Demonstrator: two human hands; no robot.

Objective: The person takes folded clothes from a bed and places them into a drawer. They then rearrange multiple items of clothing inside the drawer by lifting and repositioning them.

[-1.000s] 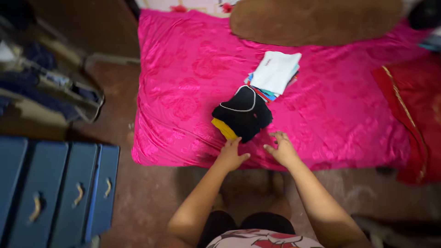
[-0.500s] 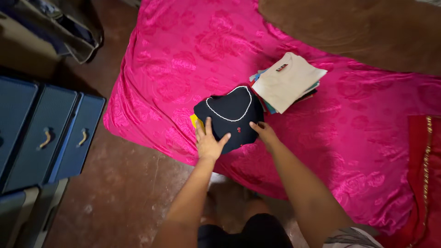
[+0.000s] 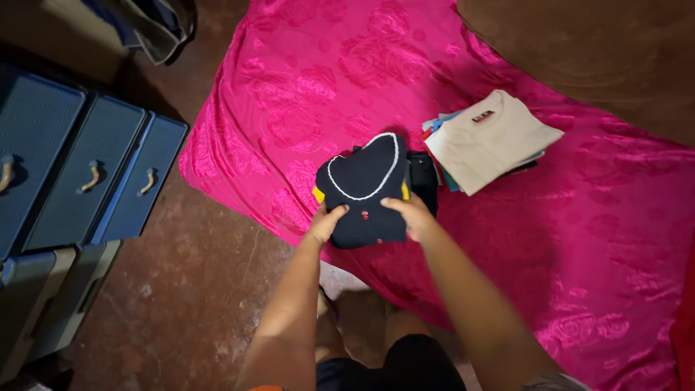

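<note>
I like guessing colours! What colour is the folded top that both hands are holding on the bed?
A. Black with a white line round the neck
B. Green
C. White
A: the left hand and right hand grip a black folded top edged white at the neck.

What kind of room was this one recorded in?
Most likely a bedroom in a home. A bed with a pink cover fills most of the view, a stack of folded clothes lies on it, and blue drawers stand beside it. Both hands grip a folded black garment.
</note>
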